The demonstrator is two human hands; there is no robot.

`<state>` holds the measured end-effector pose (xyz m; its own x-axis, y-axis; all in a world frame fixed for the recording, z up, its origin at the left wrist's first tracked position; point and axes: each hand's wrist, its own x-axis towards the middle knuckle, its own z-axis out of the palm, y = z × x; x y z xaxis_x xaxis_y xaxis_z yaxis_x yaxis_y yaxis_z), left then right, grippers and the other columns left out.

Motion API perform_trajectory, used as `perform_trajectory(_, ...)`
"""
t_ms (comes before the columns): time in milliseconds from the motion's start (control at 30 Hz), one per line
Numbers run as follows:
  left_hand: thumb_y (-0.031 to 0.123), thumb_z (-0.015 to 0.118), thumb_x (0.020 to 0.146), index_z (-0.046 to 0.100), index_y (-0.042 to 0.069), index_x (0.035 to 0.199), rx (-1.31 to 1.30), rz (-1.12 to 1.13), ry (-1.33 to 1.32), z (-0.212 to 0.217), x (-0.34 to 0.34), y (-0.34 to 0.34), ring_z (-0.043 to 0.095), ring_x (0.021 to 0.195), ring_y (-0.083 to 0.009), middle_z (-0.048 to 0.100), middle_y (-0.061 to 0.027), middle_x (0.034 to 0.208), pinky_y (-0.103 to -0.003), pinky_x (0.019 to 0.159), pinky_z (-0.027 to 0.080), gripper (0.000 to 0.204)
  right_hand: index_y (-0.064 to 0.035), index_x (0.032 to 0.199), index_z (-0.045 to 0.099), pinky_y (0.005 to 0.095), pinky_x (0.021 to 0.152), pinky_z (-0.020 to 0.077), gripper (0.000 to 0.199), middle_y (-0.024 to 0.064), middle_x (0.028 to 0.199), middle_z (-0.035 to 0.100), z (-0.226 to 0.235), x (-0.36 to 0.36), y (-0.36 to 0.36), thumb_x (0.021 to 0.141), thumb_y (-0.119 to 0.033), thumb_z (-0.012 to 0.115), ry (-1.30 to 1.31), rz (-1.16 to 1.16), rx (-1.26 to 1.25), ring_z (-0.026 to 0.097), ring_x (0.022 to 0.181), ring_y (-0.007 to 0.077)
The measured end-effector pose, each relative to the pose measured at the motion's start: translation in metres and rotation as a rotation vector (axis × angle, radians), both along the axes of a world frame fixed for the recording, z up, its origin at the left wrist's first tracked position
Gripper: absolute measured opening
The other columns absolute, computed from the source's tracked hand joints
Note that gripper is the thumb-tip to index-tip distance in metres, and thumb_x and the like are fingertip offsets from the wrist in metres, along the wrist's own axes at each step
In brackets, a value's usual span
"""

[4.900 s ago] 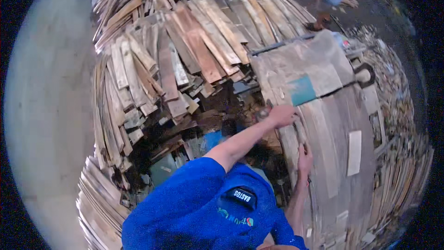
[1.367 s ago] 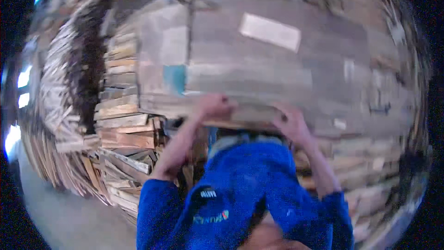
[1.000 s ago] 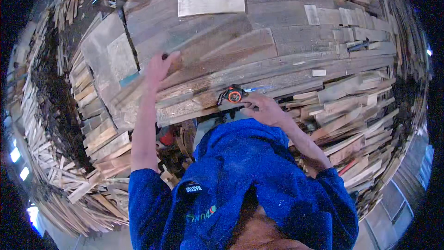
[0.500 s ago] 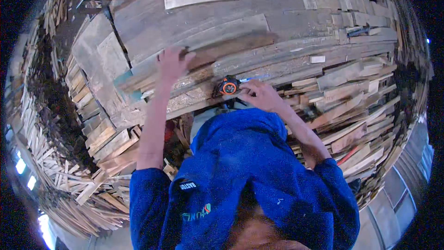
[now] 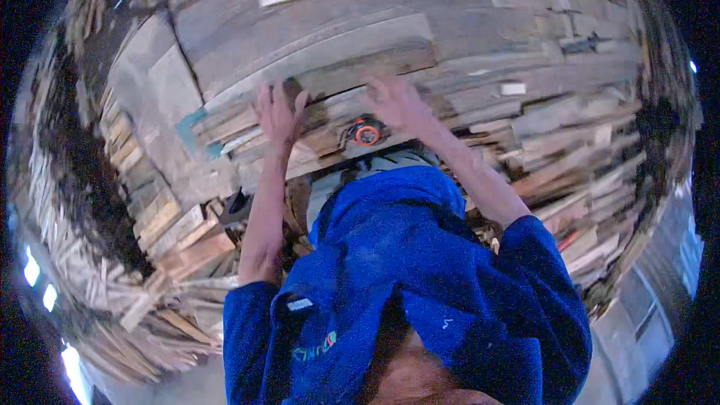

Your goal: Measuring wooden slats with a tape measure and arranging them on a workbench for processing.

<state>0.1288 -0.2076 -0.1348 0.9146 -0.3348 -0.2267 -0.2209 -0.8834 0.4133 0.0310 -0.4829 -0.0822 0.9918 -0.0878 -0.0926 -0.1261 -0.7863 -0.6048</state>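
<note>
Head view: left hand (image 5: 280,116) and right hand (image 5: 400,105) by the brown board (image 5: 375,69), twelve o'clock, apparently handling it; blur leaves both grips unclear, next move calling for steadiness

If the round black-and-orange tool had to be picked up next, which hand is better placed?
Probably the right hand: it is just beyond the tool, much nearer than the left hand, which is off to the left. Blur hides the right hand's grip.
</note>
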Motion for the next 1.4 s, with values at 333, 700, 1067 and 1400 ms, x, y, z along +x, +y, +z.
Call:
perform_trajectory(333,0.055,0.068,0.090,0.054,0.011,0.139,0.141,0.033,-0.187,0.011,0.006,-0.002,0.031,0.149,-0.0411,0.039,-0.0202,0.156,-0.073,0.115,0.022,0.067,-0.0099,0.139,0.057,0.0543,0.101,0.0464,0.057,0.0215,0.129,0.062,-0.041,0.050,0.009,0.093,-0.043,0.066,-0.083,0.054,-0.354,0.060,0.119,0.0391)
perform_trajectory(700,0.077,0.059,0.087,0.071,0.008,0.108,0.200,-0.094,0.081,0.028,0.059,0.002,0.067,0.111,-0.0368,0.070,-0.0166,0.117,-0.058,0.095,0.048,0.073,-0.0114,0.129,0.065,0.0612,0.113,0.0314,0.046,0.0180,0.137,0.053,0.000,0.057,0.006,0.092,-0.039,0.063,0.209,0.013,-0.328,0.046,0.134,0.0361)
perform_trajectory(1067,0.078,0.054,0.089,0.069,0.003,0.104,0.215,-0.113,0.255,0.017,0.070,-0.020,0.068,0.105,-0.0454,0.072,-0.0264,0.106,-0.053,0.089,0.052,0.078,-0.0099,0.128,0.065,0.0621,0.116,0.0266,0.052,0.0166,0.134,0.052,-0.024,0.046,0.002,0.088,-0.042,0.070,0.011,-0.162,-0.297,0.046,0.131,0.0359)
perform_trajectory(1400,0.080,0.052,0.088,0.070,0.009,0.111,0.220,-0.166,0.227,0.008,0.070,-0.050,0.069,0.103,-0.0455,0.074,-0.0227,0.107,-0.054,0.089,0.054,0.077,-0.0073,0.124,0.064,0.0686,0.117,0.0225,0.055,0.0171,0.129,0.052,-0.028,0.047,-0.021,0.086,-0.046,0.074,0.072,-0.199,-0.235,0.045,0.131,0.0373)
